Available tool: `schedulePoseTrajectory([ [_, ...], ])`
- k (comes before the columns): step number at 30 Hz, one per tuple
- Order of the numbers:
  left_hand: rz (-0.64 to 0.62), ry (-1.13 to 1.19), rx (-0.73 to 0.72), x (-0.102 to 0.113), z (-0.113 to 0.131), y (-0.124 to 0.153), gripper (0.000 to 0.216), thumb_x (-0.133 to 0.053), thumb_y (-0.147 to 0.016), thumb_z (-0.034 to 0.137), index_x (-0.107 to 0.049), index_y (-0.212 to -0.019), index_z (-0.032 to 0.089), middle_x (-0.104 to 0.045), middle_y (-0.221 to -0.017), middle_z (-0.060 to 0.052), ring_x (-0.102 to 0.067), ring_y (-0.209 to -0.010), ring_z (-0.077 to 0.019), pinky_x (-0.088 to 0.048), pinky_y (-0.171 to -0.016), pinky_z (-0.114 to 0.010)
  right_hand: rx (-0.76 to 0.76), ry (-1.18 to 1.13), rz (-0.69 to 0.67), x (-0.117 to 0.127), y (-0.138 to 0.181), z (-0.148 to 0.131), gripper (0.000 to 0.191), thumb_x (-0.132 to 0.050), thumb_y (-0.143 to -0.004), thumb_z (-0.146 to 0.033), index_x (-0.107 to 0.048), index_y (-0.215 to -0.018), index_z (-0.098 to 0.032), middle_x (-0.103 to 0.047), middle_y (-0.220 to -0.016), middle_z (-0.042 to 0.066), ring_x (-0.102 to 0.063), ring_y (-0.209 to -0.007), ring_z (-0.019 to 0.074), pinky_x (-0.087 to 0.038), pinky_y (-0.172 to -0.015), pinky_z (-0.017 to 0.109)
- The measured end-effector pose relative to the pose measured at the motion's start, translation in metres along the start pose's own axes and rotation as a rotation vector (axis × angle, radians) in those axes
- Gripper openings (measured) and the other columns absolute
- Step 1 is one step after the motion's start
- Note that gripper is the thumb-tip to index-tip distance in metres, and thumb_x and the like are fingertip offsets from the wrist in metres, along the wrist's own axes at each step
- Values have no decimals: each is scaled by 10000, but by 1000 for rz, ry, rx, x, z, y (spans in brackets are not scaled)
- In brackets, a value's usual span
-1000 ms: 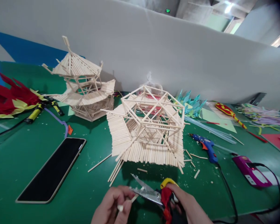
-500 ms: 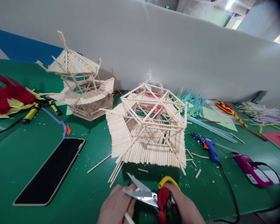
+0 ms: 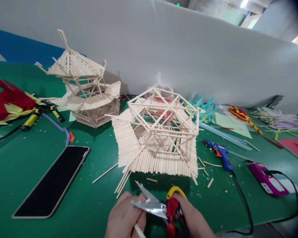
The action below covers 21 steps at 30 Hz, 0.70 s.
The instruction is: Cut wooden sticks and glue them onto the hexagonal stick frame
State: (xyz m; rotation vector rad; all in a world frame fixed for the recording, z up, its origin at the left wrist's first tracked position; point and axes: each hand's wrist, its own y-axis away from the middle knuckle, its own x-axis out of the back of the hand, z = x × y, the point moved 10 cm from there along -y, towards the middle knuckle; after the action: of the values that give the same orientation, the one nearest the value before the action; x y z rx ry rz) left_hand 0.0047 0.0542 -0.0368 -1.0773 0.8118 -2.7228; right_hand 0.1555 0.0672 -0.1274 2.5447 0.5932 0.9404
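At the bottom centre my right hand (image 3: 192, 215) grips the red and yellow handles of a pair of scissors (image 3: 151, 207). Their blades are apart and point left. My left hand (image 3: 125, 215) is closed around a thin wooden stick (image 3: 139, 230), whose tip lies between the blades. Just beyond my hands stands a pavilion-like model (image 3: 156, 162) of wooden sticks, with an open frame on top and a skirt of sticks laid side by side. Several loose sticks (image 3: 123, 182) lie at its front left corner.
A taller stick pagoda (image 3: 89, 96) stands back left. A phone (image 3: 52, 181) lies at left, a red and yellow craft piece (image 3: 12, 102) behind it. To the right are a blue glue gun (image 3: 220, 152), clear glue sticks (image 3: 224, 135) and a purple power strip (image 3: 268, 178) with cables.
My left hand has shifted slightly right, and my right hand with the scissors slightly left. The stick stays between the blades. The whole view has moved a little.
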Motion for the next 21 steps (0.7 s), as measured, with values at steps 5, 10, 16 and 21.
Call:
schedulePoseTrajectory([
  [5, 13, -5, -58, 1, 6, -3, 198, -337, -877, 190, -524, -941, 191, -514, -585, 19, -473, -499, -117, -382, -490, -236, 41, 8, 20, 0, -1, -3, 374, -508, -687, -154, -560, -1057, -155, -630, -972, 97, -597, -888, 243, -438, -775, 297],
  [10, -6, 9, -86, -2, 8, -4, 174, -364, -848, 142, -532, -827, 183, -470, -549, 23, -438, -487, -120, -356, -487, -238, 38, 55, 13, 1, 1, -7, 340, -558, -673, -170, -560, -1013, -170, -630, -965, 87, -583, -933, 257, -426, -795, 298],
  [16, 14, 48, -116, -1, 13, -5, 191, -375, -808, 105, -495, -684, 186, -424, -526, 23, -400, -476, -124, -297, -475, -255, -50, 133, -33, 2, 5, -7, 252, -543, -695, -204, -556, -946, -195, -650, -887, 62, -604, -848, 221, -431, -725, 280],
  [21, 27, 38, -154, 0, 16, -5, 171, -395, -796, 100, -528, -725, 179, -433, -521, 24, -396, -467, -121, -289, -466, -253, -39, 128, -41, 3, 7, -10, 275, -611, -630, -207, -555, -898, -217, -655, -847, 38, -603, -827, 218, -426, -708, 270],
])
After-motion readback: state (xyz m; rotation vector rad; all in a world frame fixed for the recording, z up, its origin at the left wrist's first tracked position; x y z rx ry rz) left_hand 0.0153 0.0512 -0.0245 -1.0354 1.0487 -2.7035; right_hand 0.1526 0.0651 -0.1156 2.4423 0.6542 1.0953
